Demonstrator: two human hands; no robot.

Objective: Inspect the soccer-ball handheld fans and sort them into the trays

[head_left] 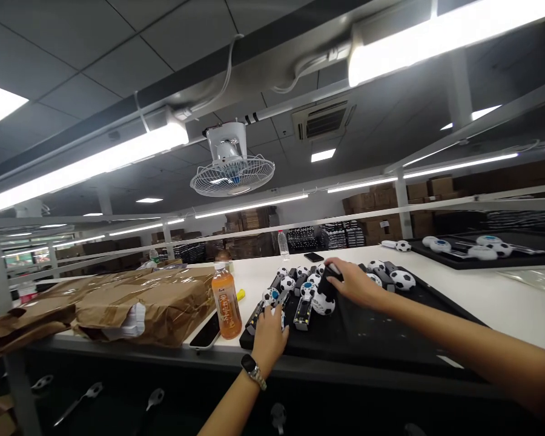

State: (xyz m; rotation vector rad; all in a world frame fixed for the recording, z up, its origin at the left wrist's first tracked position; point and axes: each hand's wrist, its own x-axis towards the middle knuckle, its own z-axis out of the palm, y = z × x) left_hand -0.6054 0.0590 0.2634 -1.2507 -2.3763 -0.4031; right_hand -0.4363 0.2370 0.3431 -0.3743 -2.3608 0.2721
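Observation:
My right hand (355,283) is closed around the black handle (329,282) of a piece with a soccer-ball head (323,304). That head points down over the black tray (363,345). My left hand (269,339), with a watch on its wrist, has its fingers curled at a partly hidden soccer-ball piece (282,320) by the tray's near left side. Between the hands lies a piece with an open handle (303,312) showing parts inside. Several more soccer-ball pieces (287,283) crowd the tray behind them.
An orange drink bottle (227,303) and a phone (206,332) stand left of the tray. Brown paper packages (149,306) cover the left bench. Another black tray (463,259) with ball pieces lies right. A clear bottle (283,244) and second phone (313,257) sit behind; a fan (232,172) hangs overhead.

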